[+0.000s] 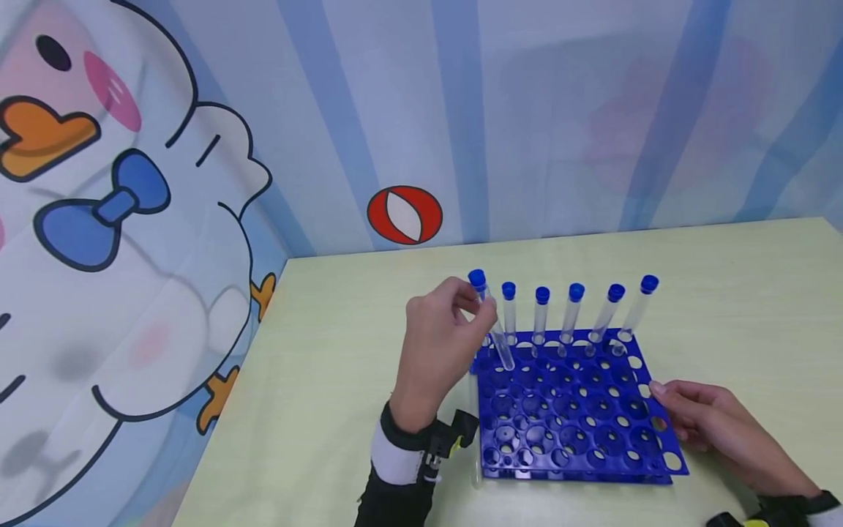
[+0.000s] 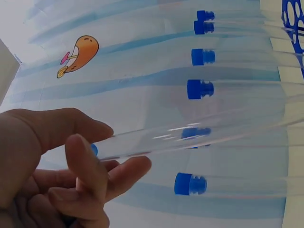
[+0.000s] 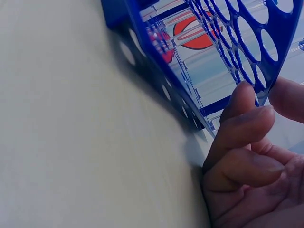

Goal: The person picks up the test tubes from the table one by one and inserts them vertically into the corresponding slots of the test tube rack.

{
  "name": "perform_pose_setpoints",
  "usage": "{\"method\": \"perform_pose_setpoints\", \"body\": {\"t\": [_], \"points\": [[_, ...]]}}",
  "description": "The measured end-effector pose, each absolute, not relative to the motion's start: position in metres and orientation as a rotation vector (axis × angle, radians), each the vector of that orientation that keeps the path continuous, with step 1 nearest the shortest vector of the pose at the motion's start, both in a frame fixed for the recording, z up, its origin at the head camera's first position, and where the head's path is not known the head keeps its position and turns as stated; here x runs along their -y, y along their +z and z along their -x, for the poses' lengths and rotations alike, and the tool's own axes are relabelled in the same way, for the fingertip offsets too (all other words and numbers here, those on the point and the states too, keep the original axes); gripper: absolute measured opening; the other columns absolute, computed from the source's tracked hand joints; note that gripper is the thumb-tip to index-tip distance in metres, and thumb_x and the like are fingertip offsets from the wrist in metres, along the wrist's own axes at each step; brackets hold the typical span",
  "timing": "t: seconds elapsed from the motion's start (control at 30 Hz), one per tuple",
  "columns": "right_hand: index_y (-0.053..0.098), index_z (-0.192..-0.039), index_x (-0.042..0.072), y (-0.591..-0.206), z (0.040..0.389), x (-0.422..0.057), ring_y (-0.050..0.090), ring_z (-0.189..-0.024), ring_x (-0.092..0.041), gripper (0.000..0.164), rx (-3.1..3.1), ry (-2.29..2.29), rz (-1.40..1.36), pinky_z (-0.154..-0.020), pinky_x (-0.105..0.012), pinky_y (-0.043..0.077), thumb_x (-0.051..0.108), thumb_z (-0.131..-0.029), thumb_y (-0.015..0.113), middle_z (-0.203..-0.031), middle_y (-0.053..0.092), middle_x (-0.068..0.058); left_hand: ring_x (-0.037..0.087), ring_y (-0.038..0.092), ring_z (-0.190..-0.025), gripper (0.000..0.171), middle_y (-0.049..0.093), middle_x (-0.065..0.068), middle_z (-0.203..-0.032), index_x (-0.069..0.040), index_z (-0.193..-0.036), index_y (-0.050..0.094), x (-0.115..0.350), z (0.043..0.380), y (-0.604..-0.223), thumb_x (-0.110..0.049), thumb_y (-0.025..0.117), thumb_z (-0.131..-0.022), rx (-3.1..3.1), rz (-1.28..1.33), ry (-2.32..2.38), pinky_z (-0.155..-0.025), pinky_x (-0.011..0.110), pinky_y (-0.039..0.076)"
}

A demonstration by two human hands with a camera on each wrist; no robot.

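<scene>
My left hand [image 1: 443,340] pinches a clear test tube [image 1: 503,353] between thumb and fingers near its top. In the head view the tube leans, its lower end over the back left of a blue test tube rack [image 1: 579,479]. The left wrist view shows the tube [image 2: 156,140] running out from the fingertips, its blue cap mostly hidden by the hand. Several blue-capped tubes [image 1: 571,315] stand along the rack's back row. With thumb and fingers, my right hand [image 1: 731,428] grips the right edge of the rack's top plate [image 3: 280,52].
The rack stands on a pale yellow table [image 1: 329,351]. Behind it rises a blue-striped backdrop [image 1: 540,117], with a cartoon-printed panel [image 1: 171,307] on the left. The standing tubes' capped tops rise close beside the left hand.
</scene>
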State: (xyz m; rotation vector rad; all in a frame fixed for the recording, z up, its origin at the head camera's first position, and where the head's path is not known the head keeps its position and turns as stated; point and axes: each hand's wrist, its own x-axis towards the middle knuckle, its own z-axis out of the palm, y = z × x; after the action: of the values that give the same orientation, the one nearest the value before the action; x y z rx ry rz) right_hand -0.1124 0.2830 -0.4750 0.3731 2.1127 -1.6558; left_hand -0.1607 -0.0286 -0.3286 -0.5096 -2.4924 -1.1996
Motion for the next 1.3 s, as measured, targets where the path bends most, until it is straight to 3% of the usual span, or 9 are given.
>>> {"method": "perform_pose_setpoints", "body": {"t": [0.13, 0.37, 0.73, 1.0, 1.3], "points": [[0.057, -0.107, 0.003, -0.472, 0.113, -0.282, 0.050, -0.066, -0.018, 0.053, -2.112, -1.647, -0.388, -0.056, -0.030, 0.041, 0.052, -0.089, 0.047, -0.073, 0.052, -0.002, 0.006, 0.046, -0.048, 0.016, 0.068, 0.004, -0.078, -0.003, -0.090, 0.063, 0.017, 0.159, -0.331, -0.019, 0.062, -0.085, 2.455, 0.624, -1.197, -0.043, 0.019, 0.040], [0.058, -0.098, 0.006, -0.472, 0.110, -0.283, 0.048, -0.063, -0.018, 0.048, -2.116, -1.639, -0.408, -0.055, -0.030, 0.040, 0.052, -0.090, 0.046, -0.071, 0.050, -0.002, 0.002, 0.046, -0.048, 0.018, 0.068, 0.003, -0.077, -0.003, -0.091, 0.064, -0.004, 0.163, -0.341, -0.020, 0.062, -0.086, 2.466, 0.770, -1.187, -0.043, 0.014, 0.039], [0.057, -0.092, 0.007, -0.471, 0.110, -0.283, 0.048, -0.064, -0.018, 0.047, -2.121, -1.649, -0.403, -0.055, -0.029, 0.040, 0.052, -0.090, 0.046, -0.069, 0.049, -0.001, -0.002, 0.047, -0.048, 0.017, 0.067, 0.003, -0.079, -0.003, -0.094, 0.063, -0.038, 0.169, -0.351, -0.019, 0.061, -0.088, 2.474, 0.807, -1.363, -0.041, 0.016, 0.041], [0.058, -0.097, 0.006, -0.470, 0.111, -0.283, 0.049, -0.065, -0.018, 0.047, -2.097, -1.690, -0.379, -0.055, -0.029, 0.041, 0.051, -0.090, 0.047, -0.072, 0.051, -0.002, -0.004, 0.049, -0.055, 0.017, 0.069, 0.004, -0.083, -0.003, -0.094, 0.065, -0.061, 0.172, -0.352, -0.019, 0.059, -0.089, 2.468, 0.917, -1.305, -0.048, 0.008, 0.041], [0.056, -0.092, 0.008, -0.470, 0.108, -0.285, 0.047, -0.063, -0.017, 0.044, -2.081, -1.727, -0.362, -0.054, -0.029, 0.039, 0.051, -0.089, 0.049, -0.070, 0.049, -0.002, -0.001, 0.038, -0.041, 0.016, 0.069, 0.001, -0.084, -0.006, -0.095, 0.065, -0.079, 0.173, -0.350, -0.019, 0.057, -0.090, 2.475, 1.059, -1.195, -0.039, 0.013, 0.034]]}}
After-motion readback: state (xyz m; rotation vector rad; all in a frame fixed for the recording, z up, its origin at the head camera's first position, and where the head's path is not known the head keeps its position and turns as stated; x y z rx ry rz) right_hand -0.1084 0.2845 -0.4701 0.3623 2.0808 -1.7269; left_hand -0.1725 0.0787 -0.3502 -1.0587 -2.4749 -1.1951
